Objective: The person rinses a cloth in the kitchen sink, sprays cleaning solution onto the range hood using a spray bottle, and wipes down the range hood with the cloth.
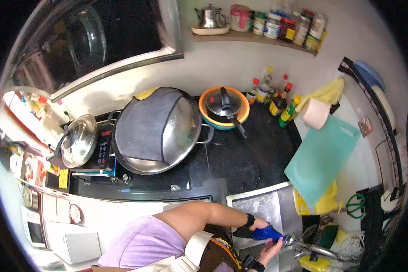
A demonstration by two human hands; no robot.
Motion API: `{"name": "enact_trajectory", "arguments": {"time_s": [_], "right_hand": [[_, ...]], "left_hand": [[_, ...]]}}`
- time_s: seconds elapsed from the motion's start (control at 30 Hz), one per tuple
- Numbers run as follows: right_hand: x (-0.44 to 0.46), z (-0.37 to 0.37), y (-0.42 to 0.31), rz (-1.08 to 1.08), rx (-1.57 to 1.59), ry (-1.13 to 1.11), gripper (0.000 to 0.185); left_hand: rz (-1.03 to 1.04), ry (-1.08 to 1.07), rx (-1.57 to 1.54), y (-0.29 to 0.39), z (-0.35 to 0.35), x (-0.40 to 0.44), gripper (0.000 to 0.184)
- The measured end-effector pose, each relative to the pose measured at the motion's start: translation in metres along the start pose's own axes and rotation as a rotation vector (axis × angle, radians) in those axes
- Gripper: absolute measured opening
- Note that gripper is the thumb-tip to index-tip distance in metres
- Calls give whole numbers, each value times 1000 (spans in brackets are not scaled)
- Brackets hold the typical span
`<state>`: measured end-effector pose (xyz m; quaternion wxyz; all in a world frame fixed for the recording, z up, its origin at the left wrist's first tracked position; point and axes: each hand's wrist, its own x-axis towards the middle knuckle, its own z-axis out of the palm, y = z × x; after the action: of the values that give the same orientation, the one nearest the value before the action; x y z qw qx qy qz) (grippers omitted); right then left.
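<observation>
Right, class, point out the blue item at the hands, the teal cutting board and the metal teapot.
Blue item (264,233), head view: visible middle.
Teal cutting board (323,156), head view: middle of its face.
Metal teapot (210,19), head view: its body.

Shiny metal sink, smooth metal lid (its grey cloth matt), glossy black countertop

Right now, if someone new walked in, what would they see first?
Probably the huge steel wok left of the picture's middle, with a grey cloth draped over it. Then the bright blue thing between the left hand and right hand, over the sink by the tap. The turquoise cutting board on the right side pops out too.
</observation>
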<state>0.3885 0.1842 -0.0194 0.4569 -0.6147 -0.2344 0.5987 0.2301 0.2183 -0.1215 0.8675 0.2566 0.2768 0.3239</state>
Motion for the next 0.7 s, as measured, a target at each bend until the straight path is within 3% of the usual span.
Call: {"name": "enact_trajectory", "arguments": {"time_s": [0.03, 0.1, 0.13, 0.17, 0.27, 0.3, 0.33, 0.37, 0.4, 0.43, 0.47, 0.5, 0.57, 0.6, 0.67, 0.7], "right_hand": [[6, 1, 9, 43, 39, -159, 54], [18, 3, 27, 234, 186, -218, 67], [27, -1, 38, 252, 330, -350, 69], [28, 3, 38, 258, 320, -363, 69], [4, 28, 27, 75, 360, -247, 63], [3, 26, 29, 83, 352, -255, 63], [1, 19, 32, -104, 86, -288, 57], [-2, 10, 32, -291, -180, -311, 52], [-5, 32, -3, 337, 276, -459, 42], [-21, 46, -15, 302, 337, -455, 38], [-9, 38, -8, 257, 298, -413, 39], [3, 34, 0, 210, 262, -373, 39], [9, 29, 6, 167, 247, -414, 36], [11, 27, 7, 171, 193, -356, 34], [31, 13, 20, 191, 148, -320, 30], [40, 13, 28, 181, 151, -312, 30]], "left_hand": [[-136, 66, -175, 23, 37, -19, 30], [-223, 178, -118, 43, 69, -34, 38], [-166, -11, -178, 60, 85, -58, 41], [-153, -1, -183, 58, 85, -57, 41], [-73, -10, -151, 54, 83, -57, 52], [-62, 123, 104, 60, 82, -64, 66], [-58, 252, 358, 61, 82, -69, 82], [-61, 250, 349, 48, 76, -61, 82], [-39, 395, 584, 30, 68, -48, 95], [-13, 536, 823, 19, 66, -38, 109], [-113, 487, 698, 28, 65, -46, 118], [-151, 386, 513, 45, 74, -67, 114], [-28, 193, 196, 38, 73, -76, 91], [-31, 184, 196, 35, 68, -71, 91], [-235, 231, 427, 33, 59, -61, 60], [-235, 220, 434, 34, 58, -58, 60]]}}
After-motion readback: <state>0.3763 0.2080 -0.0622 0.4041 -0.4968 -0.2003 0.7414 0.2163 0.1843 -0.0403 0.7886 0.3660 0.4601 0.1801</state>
